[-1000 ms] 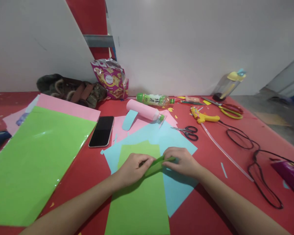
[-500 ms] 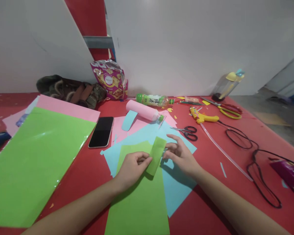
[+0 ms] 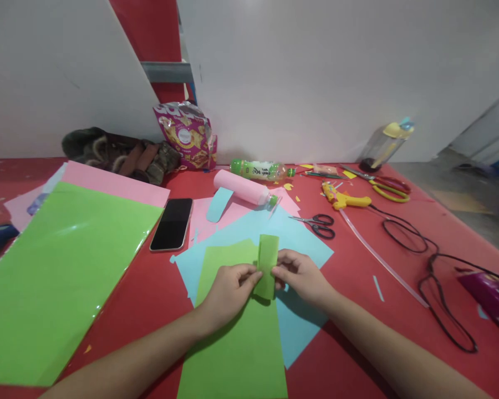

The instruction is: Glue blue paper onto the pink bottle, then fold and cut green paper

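Note:
Both hands pinch a small folded strip of green paper point(image 3: 266, 265) and hold it upright over the sheets. My left hand point(image 3: 228, 292) grips its left edge with thumb and fingers closed. My right hand point(image 3: 300, 277) grips its right edge the same way. Under them lies a green sheet point(image 3: 237, 343) on top of a light blue sheet point(image 3: 299, 321), both flat on the red table point(image 3: 357, 288).
A phone point(image 3: 172, 223) and large green point(image 3: 54, 277) and pink sheets point(image 3: 112, 183) lie to the left. Black scissors point(image 3: 320, 224), a yellow glue gun point(image 3: 344, 198), red-yellow scissors point(image 3: 388, 185), cables point(image 3: 436, 277), a pink-wrapped bottle point(image 3: 243, 188), a green bottle point(image 3: 260, 169) and a snack bag point(image 3: 187, 134) lie beyond.
The strip was held flat and sideways between both hands. It then swung upright in the left hand while the right hand let go; now the right hand pinches it again.

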The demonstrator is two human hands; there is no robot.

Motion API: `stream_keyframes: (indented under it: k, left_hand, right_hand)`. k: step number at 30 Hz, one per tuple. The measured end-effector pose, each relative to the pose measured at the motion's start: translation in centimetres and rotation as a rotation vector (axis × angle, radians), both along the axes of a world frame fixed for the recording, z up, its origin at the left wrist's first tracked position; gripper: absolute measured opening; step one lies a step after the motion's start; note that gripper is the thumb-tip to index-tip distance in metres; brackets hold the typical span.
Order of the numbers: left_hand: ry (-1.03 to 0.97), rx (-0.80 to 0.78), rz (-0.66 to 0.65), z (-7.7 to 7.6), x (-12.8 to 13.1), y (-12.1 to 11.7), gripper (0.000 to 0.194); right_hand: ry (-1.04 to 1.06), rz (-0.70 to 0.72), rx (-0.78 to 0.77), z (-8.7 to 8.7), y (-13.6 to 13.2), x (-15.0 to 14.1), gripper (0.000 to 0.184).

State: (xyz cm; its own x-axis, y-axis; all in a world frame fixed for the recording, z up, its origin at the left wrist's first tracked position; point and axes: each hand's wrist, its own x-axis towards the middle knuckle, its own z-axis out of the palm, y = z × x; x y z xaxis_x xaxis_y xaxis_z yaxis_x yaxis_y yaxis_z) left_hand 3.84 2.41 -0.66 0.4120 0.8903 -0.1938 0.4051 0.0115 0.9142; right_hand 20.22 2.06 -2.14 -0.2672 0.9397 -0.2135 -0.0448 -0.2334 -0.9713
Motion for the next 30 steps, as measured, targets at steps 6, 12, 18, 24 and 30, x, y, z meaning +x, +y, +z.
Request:
stream_keyframes:
  k: [6,12,18,24,30]
  left_hand:
    - [0.087,0.071,-0.041,-0.05,-0.01,-0.03,0.031]
    - [0.071,0.083,-0.087,0.21,-0.15,-0.02,0.029]
    - [-0.019,0.008,0.041,0.73,-0.27,0.34,0.026]
    - [-0.046,-0.062,0.066,0.87,-0.27,0.52,0.025]
    - [-0.069,-0.083,0.062,0.7,-0.17,0.61,0.025]
  right_hand:
    - [-0.055,-0.013,0.015,-0.01,-0.01,0.06,0.016]
    - [-0.157,-0.012,0.037,0.35,-0.02,0.05,0.016]
    - [-0.221,0.032,0.055,0.48,-0.16,-0.1,0.015]
    - [-0.254,0.057,0.058,0.46,-0.4,-0.35,0.011]
    - [-0.217,0.05,0.036,0.53,-0.38,-0.47,0.007]
